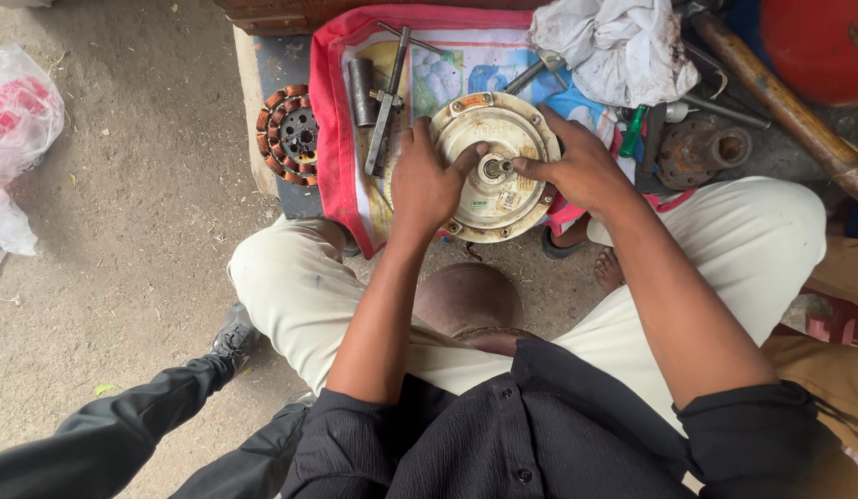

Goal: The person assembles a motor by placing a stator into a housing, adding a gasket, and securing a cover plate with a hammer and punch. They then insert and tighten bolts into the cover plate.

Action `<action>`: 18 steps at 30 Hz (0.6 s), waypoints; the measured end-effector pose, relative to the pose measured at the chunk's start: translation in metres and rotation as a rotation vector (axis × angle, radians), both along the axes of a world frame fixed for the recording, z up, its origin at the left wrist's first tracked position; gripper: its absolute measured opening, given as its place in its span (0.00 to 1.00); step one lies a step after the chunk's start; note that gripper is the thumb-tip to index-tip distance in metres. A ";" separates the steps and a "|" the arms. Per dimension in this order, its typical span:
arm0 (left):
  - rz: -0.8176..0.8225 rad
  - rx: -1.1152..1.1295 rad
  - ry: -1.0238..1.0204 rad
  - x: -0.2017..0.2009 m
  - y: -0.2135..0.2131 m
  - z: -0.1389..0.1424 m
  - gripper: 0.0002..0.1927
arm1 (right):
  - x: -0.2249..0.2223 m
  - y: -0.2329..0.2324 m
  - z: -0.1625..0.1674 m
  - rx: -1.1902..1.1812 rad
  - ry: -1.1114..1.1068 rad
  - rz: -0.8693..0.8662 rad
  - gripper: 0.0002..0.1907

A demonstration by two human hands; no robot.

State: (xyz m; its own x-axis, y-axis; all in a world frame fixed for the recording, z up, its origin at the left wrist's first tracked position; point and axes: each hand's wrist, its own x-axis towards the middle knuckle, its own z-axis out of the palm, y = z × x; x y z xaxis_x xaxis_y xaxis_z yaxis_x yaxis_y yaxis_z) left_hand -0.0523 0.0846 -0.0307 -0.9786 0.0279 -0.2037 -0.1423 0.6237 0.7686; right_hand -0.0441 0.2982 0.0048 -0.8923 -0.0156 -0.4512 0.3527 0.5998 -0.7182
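Note:
A round cream-coloured fan motor housing (503, 139) lies flat on a red-edged printed cloth (332, 111), with a short metal shaft (494, 167) sticking up at its centre. My left hand (427, 178) rests on the housing's left side, its thumb reaching toward the shaft. My right hand (577, 166) grips the right rim, with thumb and fingertip pinched at the shaft. Both hands hold the housing between them.
A copper-wound stator (288, 135) lies left of the cloth. A metal puller tool (385, 102) and dark cylinder (361, 91) lie on the cloth. A white rag (623, 46), green-handled screwdriver (634, 129), rusty round part (701, 151) and wooden handle (780, 102) sit at right. Another person's dark-trousered legs (124, 434) are at lower left.

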 end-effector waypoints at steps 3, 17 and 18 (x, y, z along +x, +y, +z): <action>0.000 -0.006 -0.065 -0.007 -0.005 0.006 0.39 | 0.001 0.004 -0.011 -0.030 0.001 -0.023 0.46; -0.028 -0.136 0.018 -0.009 -0.005 0.022 0.32 | -0.008 0.007 -0.021 0.084 0.011 0.076 0.49; -0.026 -0.136 0.013 -0.008 -0.006 0.023 0.32 | -0.009 0.007 -0.019 0.089 -0.005 0.072 0.49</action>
